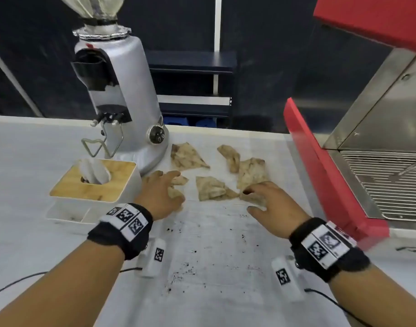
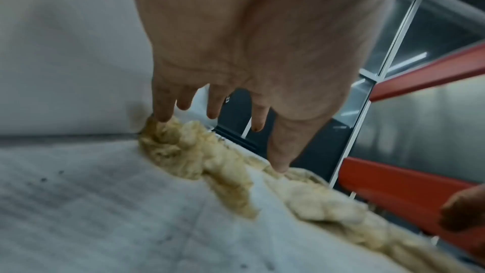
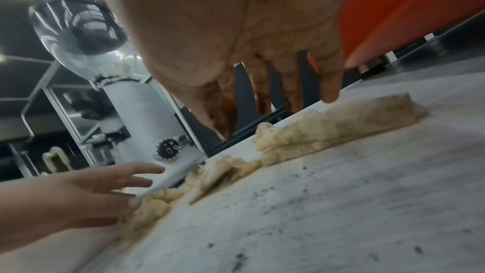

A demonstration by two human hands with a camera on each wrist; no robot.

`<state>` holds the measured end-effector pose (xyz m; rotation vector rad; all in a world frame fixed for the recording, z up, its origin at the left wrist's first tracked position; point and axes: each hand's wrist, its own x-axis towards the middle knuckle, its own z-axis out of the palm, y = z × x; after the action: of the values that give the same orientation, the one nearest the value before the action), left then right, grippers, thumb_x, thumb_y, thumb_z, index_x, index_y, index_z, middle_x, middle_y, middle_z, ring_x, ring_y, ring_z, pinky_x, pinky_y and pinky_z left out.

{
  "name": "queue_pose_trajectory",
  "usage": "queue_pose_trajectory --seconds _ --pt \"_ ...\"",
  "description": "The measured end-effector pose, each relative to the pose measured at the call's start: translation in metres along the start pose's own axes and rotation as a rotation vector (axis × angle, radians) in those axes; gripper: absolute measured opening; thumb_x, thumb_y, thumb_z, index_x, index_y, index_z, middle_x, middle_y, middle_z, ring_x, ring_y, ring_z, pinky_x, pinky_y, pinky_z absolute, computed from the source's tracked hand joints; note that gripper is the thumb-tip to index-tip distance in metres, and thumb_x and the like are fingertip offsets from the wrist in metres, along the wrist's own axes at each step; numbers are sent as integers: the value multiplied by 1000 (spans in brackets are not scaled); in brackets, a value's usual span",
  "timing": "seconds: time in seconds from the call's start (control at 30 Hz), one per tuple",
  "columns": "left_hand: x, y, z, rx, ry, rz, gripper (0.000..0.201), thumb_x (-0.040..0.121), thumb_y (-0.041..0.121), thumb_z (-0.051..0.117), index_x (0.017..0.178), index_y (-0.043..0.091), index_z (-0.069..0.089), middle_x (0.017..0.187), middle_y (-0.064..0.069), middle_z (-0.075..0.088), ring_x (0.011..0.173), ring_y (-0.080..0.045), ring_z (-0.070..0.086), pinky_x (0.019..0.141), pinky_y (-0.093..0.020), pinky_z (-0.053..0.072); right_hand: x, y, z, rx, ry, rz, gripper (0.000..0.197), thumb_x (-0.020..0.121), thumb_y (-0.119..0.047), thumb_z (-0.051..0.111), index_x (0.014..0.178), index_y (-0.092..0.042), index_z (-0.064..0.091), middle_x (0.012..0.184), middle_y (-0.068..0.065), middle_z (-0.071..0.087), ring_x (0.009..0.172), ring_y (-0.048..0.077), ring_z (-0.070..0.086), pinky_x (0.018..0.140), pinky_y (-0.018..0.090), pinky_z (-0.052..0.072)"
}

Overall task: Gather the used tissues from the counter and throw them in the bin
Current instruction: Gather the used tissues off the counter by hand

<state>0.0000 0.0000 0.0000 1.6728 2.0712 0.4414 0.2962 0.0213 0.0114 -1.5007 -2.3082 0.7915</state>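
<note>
While both hands reach over the white table (image 1: 37, 147), the used tissues (image 1: 213, 188) lie scattered on it between the coffee grinder (image 1: 124, 90) and the red espresso machine (image 1: 320, 166). Brown-stained, flattened pieces: two toward the far edge, one in the middle between the hands, others at the fingertips.

Left hand (image 1: 161, 194): fingers spread and nearly straight, palm down, tips touching a crumpled tissue (image 2: 183, 148) just beside the grinder's base. The left wrist view shows the little finger and thumb pressing into the wad; nothing is lifted or pinched.

Right hand (image 1: 273, 206): fingers spread, palm down, over a tissue (image 1: 254, 198) near the espresso machine. In the right wrist view its fingers (image 3: 330, 88) are dark-stained and extended above the paper; whether they touch it cannot be told. It holds nothing.

Containers: a white tissue box (image 1: 91, 192) with a wooden lid sits left of the left hand, touching or just beside the grinder's base; one clean white tissue stands up out of its oval slot. The grinder's clear hopper (image 1: 93, 8) is cut off by the frame; contents unclear.

Dark coffee grounds (image 1: 188, 270) speckle the table nearer the person. No bin shows in any view.
</note>
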Motion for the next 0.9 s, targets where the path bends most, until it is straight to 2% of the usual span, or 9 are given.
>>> queue_pose_trajectory --seconds 0.07,0.13,0.3,0.5,0.6,0.63,0.73,0.83,0.9 --pt "7 -4 2 172 -48 -40 74 73 46 65 138 41 31 152 -11 25 143 -30 17 117 -48 20 10 4 4 -140 -29 82 44 94 -27 59 137 -33 53 138 -4 49 123 23 50 100 39 47" --pt "14 -9 7 251 -104 -100 76 73 47 63 139 43 27 152 -12 19 142 -36 14 118 -49 17 16 7 10 -243 -113 161 50 95 -25 53 143 -36 45 141 -2 47 126 27 48 101 45 47" --pt "25 -6 12 350 -177 -138 60 82 41 54 137 46 31 143 -8 32 129 -39 35 109 -48 35 25 16 19 -297 -159 208 60 92 -5 49 144 -36 46 134 2 51 123 27 47 100 40 47" --pt "25 -2 7 258 -87 -38 31 84 17 50 113 22 61 104 -9 57 99 -31 57 85 -38 51 32 19 17 -263 -174 253 62 87 5 47 138 -27 58 130 4 58 111 26 61 93 32 53" --pt "25 3 3 151 7 39 25 89 12 43 103 19 62 95 -8 58 87 -25 58 72 -28 43 30 22 15 -183 -81 255 44 90 -4 47 119 -28 70 115 -1 61 102 25 61 94 39 52" --pt "24 9 2 87 43 63 25 90 9 42 101 18 63 95 -8 56 83 -23 56 69 -25 40 28 23 14 -128 -32 222 38 93 -6 46 112 -25 72 108 -1 58 99 23 60 92 37 51" --pt "25 26 0 -57 116 146 26 91 5 40 93 15 64 95 -5 51 75 -13 50 62 -14 33 24 19 3 38 113 130 32 97 -4 43 104 -14 73 101 2 50 88 17 55 77 11 44" --pt "29 41 6 -113 87 196 28 89 2 40 91 14 65 102 -8 57 87 -21 56 71 -22 39 22 16 -5 191 258 109 38 95 3 40 87 -18 72 98 -2 53 86 14 59 78 27 53" --pt "32 51 13 -140 26 178 27 90 6 40 92 16 65 105 -10 57 90 -24 57 64 -21 42 20 15 -9 244 310 114 42 92 5 40 78 -21 70 93 -5 62 82 11 62 77 31 56"
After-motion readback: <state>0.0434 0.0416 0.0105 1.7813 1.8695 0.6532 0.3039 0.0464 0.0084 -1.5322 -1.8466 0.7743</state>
